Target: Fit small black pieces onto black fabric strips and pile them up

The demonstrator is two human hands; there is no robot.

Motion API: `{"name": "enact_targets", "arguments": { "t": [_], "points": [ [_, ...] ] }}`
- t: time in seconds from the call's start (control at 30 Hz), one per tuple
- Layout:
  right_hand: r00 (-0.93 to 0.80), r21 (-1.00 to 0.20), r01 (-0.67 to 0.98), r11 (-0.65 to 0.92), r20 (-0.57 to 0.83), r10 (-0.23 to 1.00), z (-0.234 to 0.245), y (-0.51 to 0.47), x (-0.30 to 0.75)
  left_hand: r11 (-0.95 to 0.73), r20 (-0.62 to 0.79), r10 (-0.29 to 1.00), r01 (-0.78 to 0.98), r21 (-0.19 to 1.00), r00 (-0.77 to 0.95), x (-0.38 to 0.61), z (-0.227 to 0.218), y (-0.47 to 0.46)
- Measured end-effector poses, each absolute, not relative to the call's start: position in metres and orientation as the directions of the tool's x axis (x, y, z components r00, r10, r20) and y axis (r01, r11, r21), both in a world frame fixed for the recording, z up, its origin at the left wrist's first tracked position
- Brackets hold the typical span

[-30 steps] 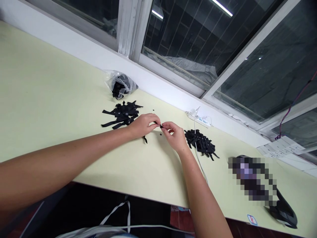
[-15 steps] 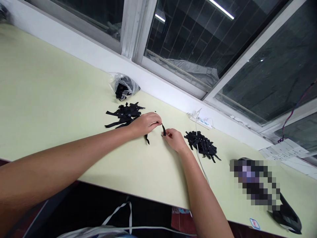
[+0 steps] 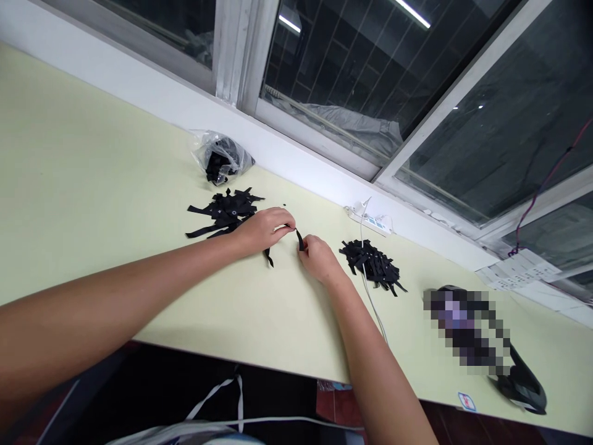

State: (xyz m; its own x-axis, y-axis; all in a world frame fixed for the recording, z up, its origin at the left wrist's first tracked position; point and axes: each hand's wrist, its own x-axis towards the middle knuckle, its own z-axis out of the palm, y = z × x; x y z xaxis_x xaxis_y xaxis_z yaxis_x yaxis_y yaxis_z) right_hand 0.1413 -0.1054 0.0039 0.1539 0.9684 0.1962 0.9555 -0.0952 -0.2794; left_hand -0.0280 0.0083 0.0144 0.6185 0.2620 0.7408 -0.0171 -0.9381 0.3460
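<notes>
A short black fabric strap [image 3: 300,240] stretches between my two hands above the table. My left hand [image 3: 266,229] is closed in a pinch on its upper end, and a black tail hangs below the palm. The fingers of my right hand [image 3: 317,255] are closed on the lower end, their tips partly hidden. Left of my left hand lies a loose pile of black straps [image 3: 227,212], some with small round metal-looking snaps. Another pile of black straps [image 3: 373,264] lies to the right of my right hand.
Behind the left pile a clear plastic bag [image 3: 222,159] holds more black pieces. A white power strip [image 3: 369,220] sits by the window ledge, its white cable [image 3: 370,296] crossing the right pile. At the right lies a black, partly blurred object [image 3: 523,383], near a small label [image 3: 467,402].
The whole view has shifted slightly, so everything appears a little further left. Both hands keep their pinch on the strap, with the right fingers curled a bit closer around its lower end.
</notes>
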Motion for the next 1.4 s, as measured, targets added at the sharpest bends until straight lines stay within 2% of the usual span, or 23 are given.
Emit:
{"name": "enact_targets", "arguments": {
  "t": [0.13,0.2,0.27,0.33,0.4,0.47,0.53,0.6,0.67,0.77,1.2,1.4],
  "points": [
    [0.175,-0.361,0.930,-0.077,0.248,0.953,0.012,-0.108,0.145,-0.930,0.725,0.274,-0.018,0.367,0.632,-0.028,0.014,0.008],
    [0.257,-0.416,0.903,-0.108,0.323,0.911,0.026,-0.116,0.160,-0.925,0.719,0.279,-0.021,0.378,0.637,-0.028,0.014,0.009],
    [0.399,-0.459,0.867,-0.194,0.407,0.822,0.048,-0.135,0.185,-0.923,0.709,0.281,-0.022,0.385,0.647,-0.029,0.013,0.008],
    [0.549,-0.453,0.822,-0.346,0.465,0.694,0.069,-0.169,0.214,-0.922,0.696,0.276,-0.022,0.386,0.663,-0.029,0.013,0.008],
    [0.625,-0.373,0.780,-0.502,0.459,0.632,0.079,-0.217,0.242,-0.922,0.683,0.268,-0.024,0.385,0.679,-0.028,0.013,0.007],
    [0.689,-0.200,0.697,-0.688,0.454,0.565,0.073,-0.272,0.266,-0.924,0.677,0.258,-0.029,0.382,0.689,-0.027,0.013,0.006],
    [0.775,-0.068,0.552,-0.831,0.409,0.481,0.053,-0.327,0.283,-0.927,0.679,0.248,-0.035,0.374,0.691,-0.026,0.011,0.005],
    [0.850,0.016,0.438,-0.899,0.318,0.420,0.028,-0.371,0.295,-0.928,0.678,0.241,-0.040,0.371,0.694,-0.024,0.008,0.005],
    [0.882,0.071,0.385,-0.920,0.266,0.390,0.006,-0.400,0.303,-0.925,0.667,0.244,-0.036,0.377,0.704,-0.022,0.005,0.006],
    [0.893,0.090,0.360,-0.929,0.256,0.371,-0.009,-0.416,0.310,-0.921,0.656,0.250,-0.033,0.387,0.712,-0.022,0.003,0.006],
    [0.902,0.117,0.323,-0.939,0.263,0.343,-0.005,-0.413,0.309,-0.915,0.661,0.271,-0.025,0.402,0.700,-0.025,0.009,0.004],
    [0.877,0.101,0.377,-0.921,0.281,0.390,-0.006,-0.412,0.305,-0.919,0.659,0.274,-0.013,0.395,0.701,-0.025,0.009,0.005]
  ]
}}
